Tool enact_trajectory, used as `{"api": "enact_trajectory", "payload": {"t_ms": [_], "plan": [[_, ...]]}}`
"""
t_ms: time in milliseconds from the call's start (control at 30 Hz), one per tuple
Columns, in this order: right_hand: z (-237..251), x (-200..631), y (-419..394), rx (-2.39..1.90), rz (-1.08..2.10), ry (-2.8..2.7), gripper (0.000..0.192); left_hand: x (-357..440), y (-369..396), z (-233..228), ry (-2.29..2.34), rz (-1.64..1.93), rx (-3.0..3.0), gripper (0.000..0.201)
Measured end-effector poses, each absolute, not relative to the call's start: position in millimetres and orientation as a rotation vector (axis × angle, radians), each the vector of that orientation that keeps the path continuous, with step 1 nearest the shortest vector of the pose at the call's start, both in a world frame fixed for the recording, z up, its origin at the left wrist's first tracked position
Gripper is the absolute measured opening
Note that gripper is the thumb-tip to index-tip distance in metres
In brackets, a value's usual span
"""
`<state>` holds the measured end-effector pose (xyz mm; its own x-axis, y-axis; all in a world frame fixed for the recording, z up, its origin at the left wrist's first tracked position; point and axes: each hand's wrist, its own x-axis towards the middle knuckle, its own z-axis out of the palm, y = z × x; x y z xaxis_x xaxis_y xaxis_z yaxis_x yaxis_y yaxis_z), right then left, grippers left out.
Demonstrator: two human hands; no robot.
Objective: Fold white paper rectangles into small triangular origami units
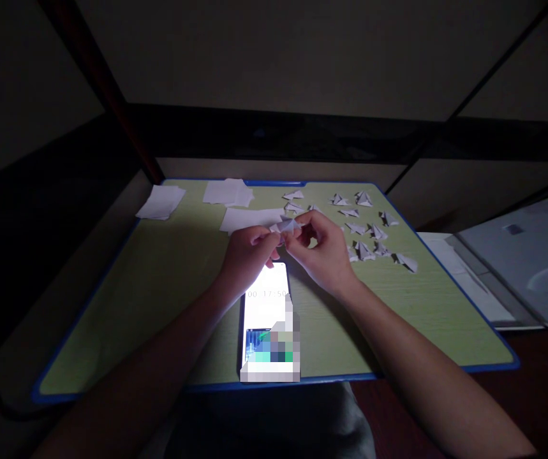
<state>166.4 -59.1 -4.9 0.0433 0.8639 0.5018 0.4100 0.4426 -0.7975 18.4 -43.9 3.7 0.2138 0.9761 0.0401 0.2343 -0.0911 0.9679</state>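
Observation:
Both my hands meet over the middle of a pale green table (173, 287), holding a small piece of folded white paper (287, 225) between them. My left hand (252, 252) pinches its left end with thumb and fingers. On the other end, my right hand (324, 245) has its thumb and forefinger pressed together. Just below lies a lit phone (266, 280) showing a timer, its lower part pixelated. Several small folded paper shapes (363, 250) stand on the right side of the table, some partly hidden behind my right hand. A white sheet (249, 218) lies just behind my left hand.
Two stacks of white paper lie toward the back: one at the far left (159, 203), another near the middle (226, 192). A blue rim (469, 299) edges the table. Right of it sits a large pale box-like object (527, 255). The surroundings are dark.

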Motion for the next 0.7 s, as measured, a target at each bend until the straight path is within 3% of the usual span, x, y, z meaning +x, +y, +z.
{"api": "enact_trajectory", "payload": {"t_ms": [700], "plan": [[-3.8, 168.3, -59.1, -1.177, 0.316, -1.657, 0.012, 17.6, -43.9, 2.8, 1.148, 0.967, 1.453, 0.024]]}}
